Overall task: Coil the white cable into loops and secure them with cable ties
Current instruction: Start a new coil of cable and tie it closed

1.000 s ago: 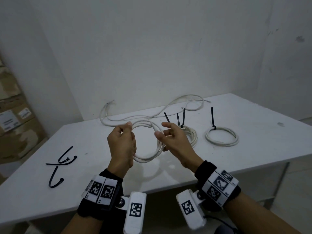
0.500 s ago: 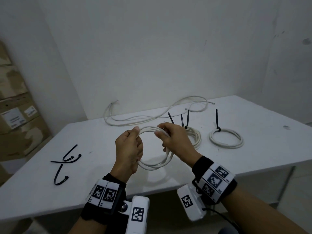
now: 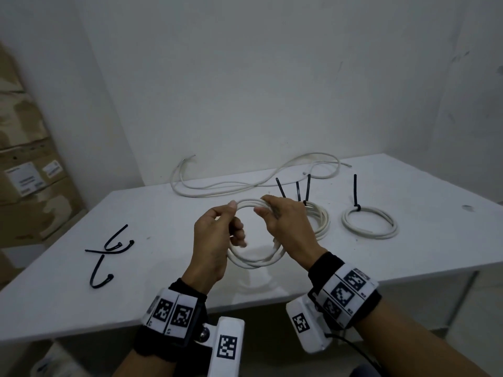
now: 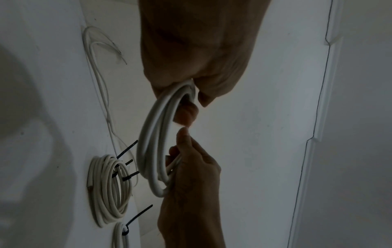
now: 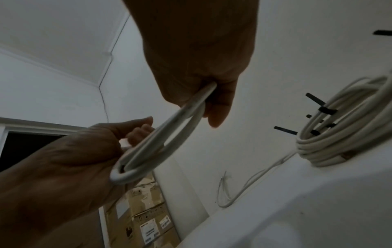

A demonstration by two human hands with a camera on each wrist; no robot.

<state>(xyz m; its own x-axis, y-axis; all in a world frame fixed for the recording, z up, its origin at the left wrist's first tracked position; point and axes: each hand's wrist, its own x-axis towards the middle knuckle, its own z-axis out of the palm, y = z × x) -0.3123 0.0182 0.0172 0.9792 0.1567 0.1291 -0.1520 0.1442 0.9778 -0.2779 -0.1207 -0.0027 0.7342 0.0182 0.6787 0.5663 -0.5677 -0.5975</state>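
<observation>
A white cable coil [image 3: 253, 263] of a few loops hangs in the air above the white table [image 3: 81, 295], held between both hands. My left hand [image 3: 234, 221] grips its left side, thumb on top and fingers curled through the ring. My right hand [image 3: 265, 206] pinches the top right of the loops, and a cable end pokes out below it. The left wrist view shows the coil [image 4: 152, 134] running from my left hand [image 4: 191, 94] down to my right hand [image 4: 180, 151]. Black loose cable ties [image 3: 109, 251] lie at the table's left.
A loose white cable [image 3: 245, 183] snakes along the back edge by the wall. Behind my right hand lies a tied coil with three black tie tails [image 3: 321, 216], and a smaller tied coil [image 3: 370, 224] sits further right. Cardboard boxes [image 3: 27, 172] stand at the left.
My right hand has slid from the coil's right side up to its top, nearer the left thumb. The loops are drawn closer together. Both hands keep their hold.
</observation>
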